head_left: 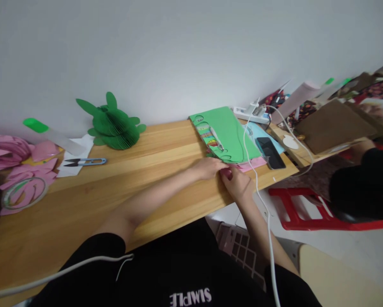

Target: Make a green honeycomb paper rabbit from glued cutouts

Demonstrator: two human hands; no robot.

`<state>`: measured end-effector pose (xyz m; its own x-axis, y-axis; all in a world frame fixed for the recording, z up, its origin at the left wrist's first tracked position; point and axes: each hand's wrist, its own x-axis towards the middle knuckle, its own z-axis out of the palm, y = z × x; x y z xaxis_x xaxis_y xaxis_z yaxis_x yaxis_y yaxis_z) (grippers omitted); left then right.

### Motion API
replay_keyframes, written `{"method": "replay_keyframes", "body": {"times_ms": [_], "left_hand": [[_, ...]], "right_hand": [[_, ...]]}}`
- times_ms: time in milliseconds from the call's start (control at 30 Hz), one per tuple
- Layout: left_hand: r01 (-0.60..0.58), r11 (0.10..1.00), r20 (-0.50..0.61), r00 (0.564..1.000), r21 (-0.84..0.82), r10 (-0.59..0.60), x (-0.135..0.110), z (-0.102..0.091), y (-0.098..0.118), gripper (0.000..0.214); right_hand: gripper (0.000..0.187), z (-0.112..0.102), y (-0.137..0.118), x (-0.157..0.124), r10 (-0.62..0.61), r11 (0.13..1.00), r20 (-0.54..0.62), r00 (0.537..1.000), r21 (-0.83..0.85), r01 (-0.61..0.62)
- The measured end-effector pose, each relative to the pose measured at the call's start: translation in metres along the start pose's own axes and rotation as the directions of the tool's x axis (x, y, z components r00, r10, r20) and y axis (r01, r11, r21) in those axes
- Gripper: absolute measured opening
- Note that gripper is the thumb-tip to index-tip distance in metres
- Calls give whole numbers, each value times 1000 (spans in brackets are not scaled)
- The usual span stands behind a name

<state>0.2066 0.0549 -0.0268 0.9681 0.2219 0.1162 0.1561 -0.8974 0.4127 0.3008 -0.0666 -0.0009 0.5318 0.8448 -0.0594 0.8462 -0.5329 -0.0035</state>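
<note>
My left hand (207,167) reaches across the table to the near corner of a stack of green paper (226,132), its fingers closed at the edge. Right beside it, my right hand (240,183) is closed too, thumb and fingers pinched together at the same corner. Pink paper (255,164) shows under the green sheets there. What exactly lies between my fingertips is too small to make out. Cut-out curves and a small pen-like tool (217,140) lie along the stack's left side.
Left on the wooden table (146,196) are a green honeycomb-paper figure (116,128), thread snips (85,162), a green-capped glue bottle (57,138), a tape roll (25,194) and pink paper pieces (6,149). Rightward: a phone (271,152), power strip (250,114), white cable (257,183), another person's arm (364,149).
</note>
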Motion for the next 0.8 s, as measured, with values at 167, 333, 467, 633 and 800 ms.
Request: {"method": "replay_keyframes", "body": {"times_ms": [167, 333, 467, 633, 800], "left_hand": [[-4, 1000, 0, 1000, 0, 4, 0, -1, 2, 43], [-1, 1000, -1, 1000, 9, 1, 2, -1, 3, 44], [-2, 1000, -10, 1000, 22, 2, 1, -3, 5, 44], [-18, 999, -25, 1000, 39, 19, 0, -5, 8, 34], [-32, 997, -33, 999, 65, 34, 3, -2, 6, 30]], "right_hand": [[34, 0, 0, 0, -50, 998, 26, 998, -48, 51], [33, -1, 1, 4, -113, 990, 54, 992, -80, 117], [32, -9, 6, 8, -144, 986, 54, 988, -80, 148], [29, -11, 14, 10, -162, 985, 1, 987, -61, 162], [29, -6, 17, 12, -170, 985, -40, 985, -46, 168]]}}
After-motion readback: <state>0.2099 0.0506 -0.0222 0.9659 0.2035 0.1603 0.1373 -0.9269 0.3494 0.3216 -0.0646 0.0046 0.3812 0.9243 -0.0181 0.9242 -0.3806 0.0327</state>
